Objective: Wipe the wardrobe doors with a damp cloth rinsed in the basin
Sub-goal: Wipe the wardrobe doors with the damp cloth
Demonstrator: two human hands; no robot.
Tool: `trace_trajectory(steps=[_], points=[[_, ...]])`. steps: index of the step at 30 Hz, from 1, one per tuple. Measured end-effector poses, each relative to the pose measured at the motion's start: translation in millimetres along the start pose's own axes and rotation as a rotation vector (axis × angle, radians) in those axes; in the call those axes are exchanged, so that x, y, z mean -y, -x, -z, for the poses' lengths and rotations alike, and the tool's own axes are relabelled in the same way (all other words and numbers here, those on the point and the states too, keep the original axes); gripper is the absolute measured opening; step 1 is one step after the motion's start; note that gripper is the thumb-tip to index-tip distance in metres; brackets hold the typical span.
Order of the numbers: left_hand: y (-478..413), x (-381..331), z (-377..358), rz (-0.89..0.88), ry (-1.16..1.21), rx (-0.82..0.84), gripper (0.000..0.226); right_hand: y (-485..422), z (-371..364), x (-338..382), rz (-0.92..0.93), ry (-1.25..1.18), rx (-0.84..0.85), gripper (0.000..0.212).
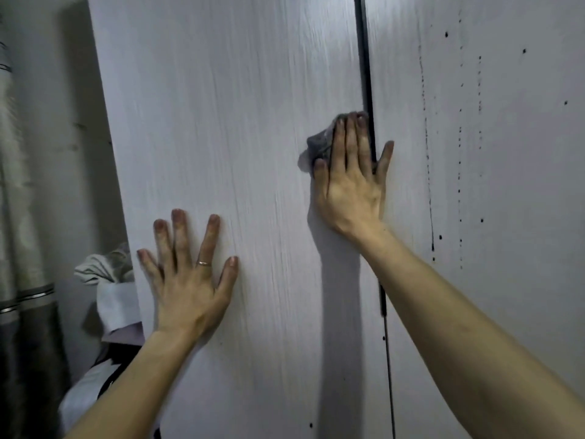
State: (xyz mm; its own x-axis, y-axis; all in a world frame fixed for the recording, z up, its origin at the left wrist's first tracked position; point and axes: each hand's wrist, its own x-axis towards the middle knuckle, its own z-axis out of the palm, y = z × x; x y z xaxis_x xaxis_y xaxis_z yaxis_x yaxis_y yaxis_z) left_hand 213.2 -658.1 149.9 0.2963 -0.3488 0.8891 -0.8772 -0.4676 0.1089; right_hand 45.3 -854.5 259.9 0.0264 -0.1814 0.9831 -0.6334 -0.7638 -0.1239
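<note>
Your right hand (351, 185) is pressing the cloth (316, 144) on the left door (221, 122), beside the gap (365, 74); your left hand (186, 280) is resting lower left.

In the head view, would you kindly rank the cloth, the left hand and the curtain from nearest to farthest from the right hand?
1. Cloth, pressed under the right hand.
2. Left hand, lower left, flat on the door.
3. Curtain, at the far left edge.
</note>
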Motion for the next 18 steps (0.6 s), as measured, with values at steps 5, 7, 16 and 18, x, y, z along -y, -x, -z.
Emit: trace_trajectory(steps=[5, 7, 16, 18], points=[[0, -1, 0, 0.014, -0.004, -0.009, 0.074, 159, -15, -21, 0.068, -0.050, 0.115, 0.068], [2, -1, 2, 0.022, -0.021, 0.020, 0.073, 221, -16, -35, 0.124, -0.011, 0.214, 0.068], [36, 23, 20, 0.076, 0.165, -0.090, 0.071, 50, -2, 23, 0.018, -0.038, 0.101, 0.069], [62, 34, 19, 0.171, 0.226, -0.135, 0.073, 64, -9, 37, 0.002, -0.059, 0.083, 0.068]])
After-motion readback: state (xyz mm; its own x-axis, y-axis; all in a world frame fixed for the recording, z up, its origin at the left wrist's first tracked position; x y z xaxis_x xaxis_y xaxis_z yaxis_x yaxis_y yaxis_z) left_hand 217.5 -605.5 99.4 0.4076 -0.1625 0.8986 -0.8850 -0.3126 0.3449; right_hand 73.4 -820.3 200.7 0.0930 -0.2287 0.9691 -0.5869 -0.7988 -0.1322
